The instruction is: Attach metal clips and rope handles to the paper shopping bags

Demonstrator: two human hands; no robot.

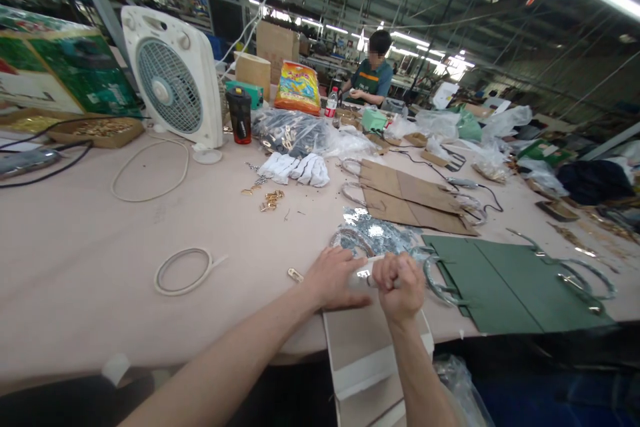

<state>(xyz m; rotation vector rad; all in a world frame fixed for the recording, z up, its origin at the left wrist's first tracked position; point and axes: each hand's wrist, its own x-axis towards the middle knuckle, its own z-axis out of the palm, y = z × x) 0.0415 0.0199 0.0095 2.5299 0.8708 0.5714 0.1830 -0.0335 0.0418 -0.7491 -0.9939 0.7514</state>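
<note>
My left hand (334, 278) lies flat, fingers stretched out, pressing on the top of a pale brown panel (357, 340) that hangs over the table's front edge. My right hand (399, 285) is closed in a fist around a small silvery handle-like piece (363, 275) right beside the left fingers; I cannot make out what it is. A small gold metal clip (295, 274) lies just left of my left hand. Behind the hands sits a heap of plastic-wrapped handles (373, 235).
Green flat panels with handles (505, 283) lie to the right, brown ones (410, 197) behind. A coiled white cord (181, 271) lies to the left. A white fan (173, 77), dark bottle (241, 115), white gloves (300, 169), gold fittings (271, 199). A person in an apron (373, 77) works at the far end.
</note>
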